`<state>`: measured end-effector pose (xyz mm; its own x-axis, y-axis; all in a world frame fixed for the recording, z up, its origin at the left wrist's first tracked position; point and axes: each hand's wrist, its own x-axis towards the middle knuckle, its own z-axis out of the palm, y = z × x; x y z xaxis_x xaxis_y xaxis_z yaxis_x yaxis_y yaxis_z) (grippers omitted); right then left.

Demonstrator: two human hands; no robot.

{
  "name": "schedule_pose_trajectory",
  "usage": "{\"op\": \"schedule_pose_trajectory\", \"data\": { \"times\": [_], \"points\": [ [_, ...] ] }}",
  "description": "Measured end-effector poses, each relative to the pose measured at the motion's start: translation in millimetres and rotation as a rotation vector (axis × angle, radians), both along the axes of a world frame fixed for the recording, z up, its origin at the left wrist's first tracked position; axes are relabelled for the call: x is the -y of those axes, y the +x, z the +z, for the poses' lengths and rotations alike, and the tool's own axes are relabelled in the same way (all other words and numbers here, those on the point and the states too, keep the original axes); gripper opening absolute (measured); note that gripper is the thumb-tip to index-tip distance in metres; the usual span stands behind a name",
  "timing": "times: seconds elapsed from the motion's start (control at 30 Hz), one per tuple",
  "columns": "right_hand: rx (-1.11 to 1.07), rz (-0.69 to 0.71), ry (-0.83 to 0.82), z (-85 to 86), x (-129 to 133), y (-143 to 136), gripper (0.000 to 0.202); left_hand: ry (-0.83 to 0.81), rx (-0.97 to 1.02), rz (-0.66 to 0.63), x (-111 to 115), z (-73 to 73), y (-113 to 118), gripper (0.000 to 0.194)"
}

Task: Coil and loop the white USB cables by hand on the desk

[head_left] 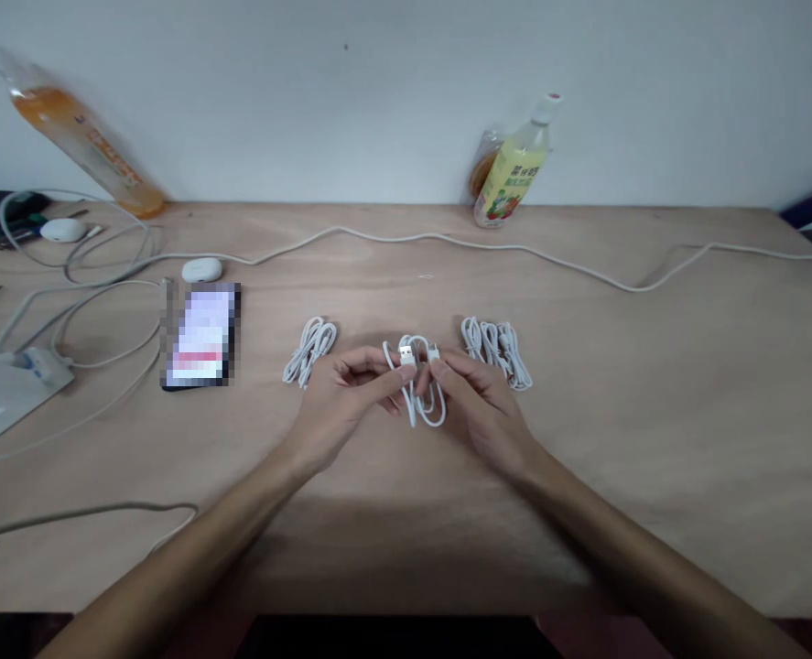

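Observation:
Near the middle of the wooden table, a loosely looped white cable (430,419) hangs between my two hands. My left hand (341,394) pinches it by the USB plug, thumb on top. The smaller plug at the other end is between the thumb and fingers of my right hand (484,403). A coiled white cable bundle (318,340) lies just beyond my left hand. Several more coiled white cables (508,348) lie side by side past my right hand, which partly hides them.
On the table (653,384), a phone (203,334) and a white earbud case (201,269) lie at left, among loose cables and a power strip (45,366). A long white cable (439,237) crosses the back. An orange bottle (90,146) and a yellow bottle (515,169) stand by the wall.

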<state>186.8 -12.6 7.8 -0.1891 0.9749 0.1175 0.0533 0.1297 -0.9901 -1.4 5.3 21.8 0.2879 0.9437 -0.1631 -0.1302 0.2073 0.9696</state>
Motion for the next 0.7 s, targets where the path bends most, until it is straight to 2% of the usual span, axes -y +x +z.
{"op": "schedule_pose_trajectory", "data": {
  "times": [0.7],
  "points": [
    [-0.001,0.054,0.057,-2.9,2.6,-3.2,0.046,-0.032,0.013,-0.037,1.0,3.3,0.9,0.012]
  ]
}}
